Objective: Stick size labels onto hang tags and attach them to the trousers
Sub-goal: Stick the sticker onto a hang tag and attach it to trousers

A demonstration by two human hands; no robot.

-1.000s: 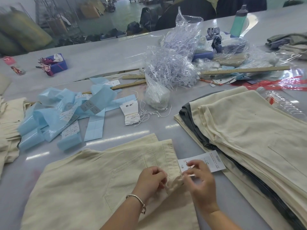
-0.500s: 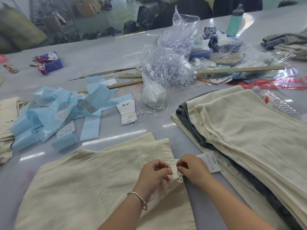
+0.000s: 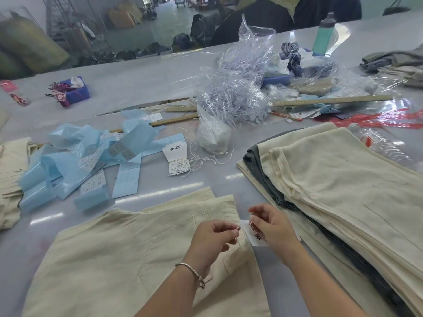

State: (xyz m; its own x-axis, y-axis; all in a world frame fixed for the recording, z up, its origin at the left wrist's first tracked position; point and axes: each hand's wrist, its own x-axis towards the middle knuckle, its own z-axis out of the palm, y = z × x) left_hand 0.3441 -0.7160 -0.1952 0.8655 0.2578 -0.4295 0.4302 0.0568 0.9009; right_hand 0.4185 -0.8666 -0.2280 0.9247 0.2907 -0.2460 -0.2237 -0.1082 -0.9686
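Note:
Cream trousers (image 3: 128, 255) lie flat in front of me, waistband toward the right. My left hand (image 3: 214, 236) rests at the waistband corner, fingers curled and pinching what looks like the thin string there. Just right of it, my right hand (image 3: 272, 227) holds a white hang tag (image 3: 256, 237), mostly covered by my fingers. A bundle of white hang tags (image 3: 177, 156) with loose strings sits mid-table. Blue label backing strips (image 3: 91, 156) with size labels lie at the left.
A stack of folded cream and grey trousers (image 3: 332, 179) fills the right side. Clear plastic bags of fasteners (image 3: 235, 92) and two wooden rulers (image 3: 332, 100) lie behind. More cream cloth (image 3: 10, 165) is at the left edge; a plastic bottle (image 3: 380, 143) at the far right.
The tag has turned over under my right hand, with black characters showing now. My two hands have drawn slightly apart at the waistband corner.

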